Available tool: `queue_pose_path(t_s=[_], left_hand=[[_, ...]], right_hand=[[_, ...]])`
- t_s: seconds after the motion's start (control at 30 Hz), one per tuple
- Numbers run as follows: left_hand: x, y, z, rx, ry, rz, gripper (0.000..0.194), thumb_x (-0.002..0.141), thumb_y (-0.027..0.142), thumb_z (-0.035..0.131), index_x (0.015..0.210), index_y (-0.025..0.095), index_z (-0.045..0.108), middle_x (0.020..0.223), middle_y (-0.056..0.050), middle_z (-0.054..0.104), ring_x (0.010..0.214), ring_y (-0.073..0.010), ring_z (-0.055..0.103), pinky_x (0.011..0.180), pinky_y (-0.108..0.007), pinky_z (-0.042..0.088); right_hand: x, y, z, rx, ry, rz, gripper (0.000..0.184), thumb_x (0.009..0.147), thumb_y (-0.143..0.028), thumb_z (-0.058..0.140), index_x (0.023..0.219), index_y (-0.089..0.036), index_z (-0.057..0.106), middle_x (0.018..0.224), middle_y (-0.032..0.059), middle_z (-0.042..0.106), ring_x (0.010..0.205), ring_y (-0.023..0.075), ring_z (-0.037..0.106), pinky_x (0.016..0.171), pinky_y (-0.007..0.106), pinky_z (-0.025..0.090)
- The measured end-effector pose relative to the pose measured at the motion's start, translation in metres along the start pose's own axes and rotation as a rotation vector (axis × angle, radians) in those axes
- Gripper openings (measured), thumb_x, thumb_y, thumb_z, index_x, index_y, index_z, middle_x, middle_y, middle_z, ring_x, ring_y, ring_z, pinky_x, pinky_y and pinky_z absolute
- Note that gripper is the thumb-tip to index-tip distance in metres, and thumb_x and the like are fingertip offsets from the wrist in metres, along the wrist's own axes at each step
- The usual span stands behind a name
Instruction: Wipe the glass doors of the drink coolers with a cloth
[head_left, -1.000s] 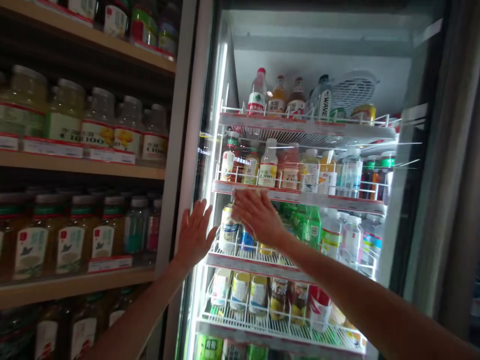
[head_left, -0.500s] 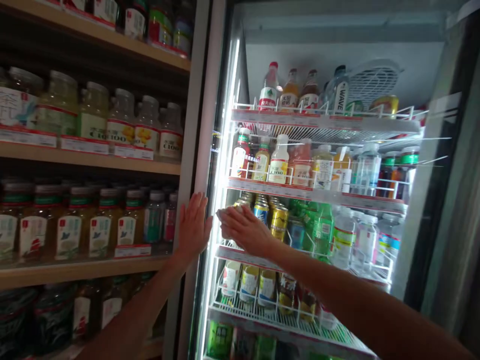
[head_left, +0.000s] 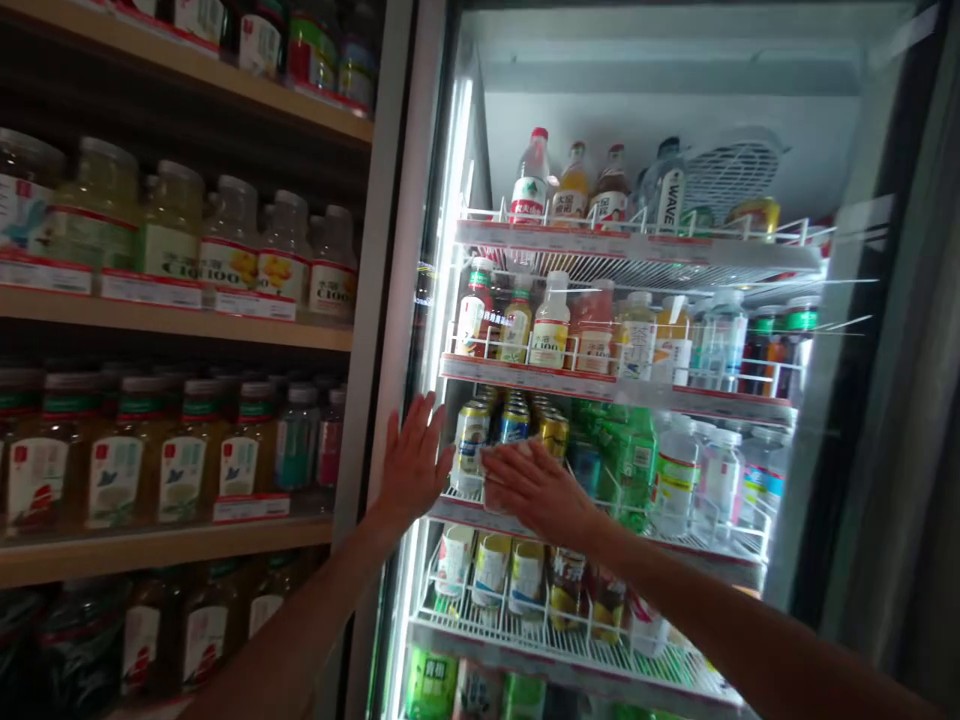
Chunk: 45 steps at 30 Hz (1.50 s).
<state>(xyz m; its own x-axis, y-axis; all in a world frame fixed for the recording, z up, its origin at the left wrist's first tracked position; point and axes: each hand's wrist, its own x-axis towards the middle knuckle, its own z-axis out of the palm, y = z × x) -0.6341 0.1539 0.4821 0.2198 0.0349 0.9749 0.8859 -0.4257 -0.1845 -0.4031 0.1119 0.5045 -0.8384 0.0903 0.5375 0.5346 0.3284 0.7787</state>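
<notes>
My left hand point(head_left: 412, 462) lies open, fingers spread, at the left edge of the fridge's glass door point(head_left: 667, 115), over the bright light strip. Beside it, my right hand point(head_left: 541, 490) is held flat against the glass with a pale cloth point(head_left: 495, 492) under its fingers. Only the cloth's left edge shows; whether it is fabric or paper I cannot tell. Behind the glass near the right hand stand a silver-white can point(head_left: 471, 442), a gold can point(head_left: 553, 434) and green bottles point(head_left: 636, 460).
The lit fridge holds bottles and cans on white wire shelves point(head_left: 540, 378). To the left, wooden shelves point(head_left: 172, 318) carry rows of juice bottles point(head_left: 116, 465). A grey door frame point(head_left: 379, 240) stands between the two.
My right hand has slid right and slightly down across the glass with the cloth. The left hand appears a little further right and lower, and the view has shifted slightly.
</notes>
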Motion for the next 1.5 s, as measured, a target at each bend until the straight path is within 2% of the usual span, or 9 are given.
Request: queue_pose_path(t_s=[0.2,0.37,0.43,0.63,0.83,1.07,1.23,1.33,1.5], left_hand=[[0.013,0.036,0.014,-0.045,0.048,-0.001,0.062,0.091,0.033,0.040,0.145,0.017,0.015,0.148,-0.014,0.027,0.140,-0.0226,0.015,0.114,-0.046,0.012],[0.006,0.058,0.026,-0.048,0.046,-0.023,0.067,0.089,0.034,0.044,0.145,0.016,0.012,0.150,-0.015,0.021,0.141,-0.0256,0.010,0.114,-0.049,0.009],[0.004,0.059,0.029,-0.046,0.053,-0.028,0.068,0.089,0.033,0.044,0.146,0.017,0.011,0.150,-0.015,0.020,0.141,-0.0258,0.010,0.114,-0.049,0.009],[0.004,0.059,0.031,-0.051,0.068,-0.048,0.068,0.089,0.034,0.043,0.146,0.020,0.009,0.152,-0.011,0.015,0.141,-0.0253,0.011,0.114,-0.049,0.008],[0.004,0.092,0.026,-0.070,0.018,-0.011,0.066,0.089,0.033,0.043,0.146,0.021,0.010,0.152,-0.011,0.016,0.141,-0.0252,0.009,0.114,-0.049,0.010],[0.024,0.146,0.041,-0.090,0.032,0.032,0.059,0.089,0.036,0.042,0.142,0.016,0.026,0.149,-0.014,0.025,0.141,-0.0255,0.009,0.113,-0.050,0.010],[0.026,0.155,0.052,-0.060,0.047,0.007,0.057,0.088,0.036,0.044,0.141,0.018,0.030,0.148,-0.013,0.027,0.141,-0.0249,0.007,0.114,-0.051,0.006],[0.024,0.154,0.053,-0.080,0.029,-0.011,0.059,0.088,0.038,0.044,0.142,0.021,0.028,0.149,-0.010,0.026,0.141,-0.0241,0.009,0.114,-0.050,0.006],[0.024,0.152,0.052,-0.060,0.012,-0.021,0.060,0.088,0.039,0.043,0.143,0.024,0.025,0.150,-0.009,0.025,0.141,-0.0244,0.011,0.114,-0.050,0.009]], right_hand=[[-0.018,0.059,-0.026,-0.187,0.128,0.474,0.040,0.088,-0.028,0.046,0.128,-0.021,0.046,0.143,0.0091,0.039,0.139,0.0237,0.020,0.112,0.052,0.017],[-0.072,0.011,-0.020,-0.057,-0.025,0.258,0.039,0.086,-0.029,0.050,0.124,-0.025,0.050,0.143,0.0036,0.039,0.140,0.0225,0.019,0.115,0.052,0.012],[-0.083,0.011,-0.022,-0.042,-0.045,0.209,0.037,0.086,-0.029,0.051,0.123,-0.026,0.051,0.143,0.0013,0.040,0.139,0.0211,0.021,0.116,0.050,0.011],[-0.073,0.071,-0.039,-0.164,0.177,0.590,0.045,0.088,-0.028,0.047,0.132,-0.023,0.042,0.148,0.0081,0.031,0.139,0.0260,0.020,0.111,0.055,0.019],[-0.115,0.024,-0.039,-0.022,-0.077,0.222,0.038,0.087,-0.027,0.047,0.126,-0.025,0.049,0.144,0.0017,0.039,0.140,0.0213,0.017,0.115,0.051,0.013],[-0.120,0.096,-0.061,-0.192,0.148,0.565,0.040,0.088,-0.027,0.047,0.127,-0.022,0.047,0.146,0.0084,0.034,0.139,0.0233,0.020,0.111,0.053,0.021],[-0.169,0.050,-0.063,-0.060,-0.047,0.317,0.038,0.085,-0.023,0.051,0.123,-0.023,0.052,0.141,0.0065,0.043,0.139,0.0225,0.022,0.113,0.052,0.020],[-0.191,0.055,-0.071,-0.045,-0.084,0.252,0.037,0.085,-0.023,0.051,0.122,-0.025,0.052,0.138,0.0052,0.047,0.138,0.0209,0.026,0.113,0.050,0.020],[-0.193,0.122,-0.086,-0.237,0.175,0.616,0.043,0.087,-0.027,0.049,0.129,-0.021,0.046,0.145,0.0125,0.035,0.137,0.0275,0.026,0.108,0.056,0.024]])
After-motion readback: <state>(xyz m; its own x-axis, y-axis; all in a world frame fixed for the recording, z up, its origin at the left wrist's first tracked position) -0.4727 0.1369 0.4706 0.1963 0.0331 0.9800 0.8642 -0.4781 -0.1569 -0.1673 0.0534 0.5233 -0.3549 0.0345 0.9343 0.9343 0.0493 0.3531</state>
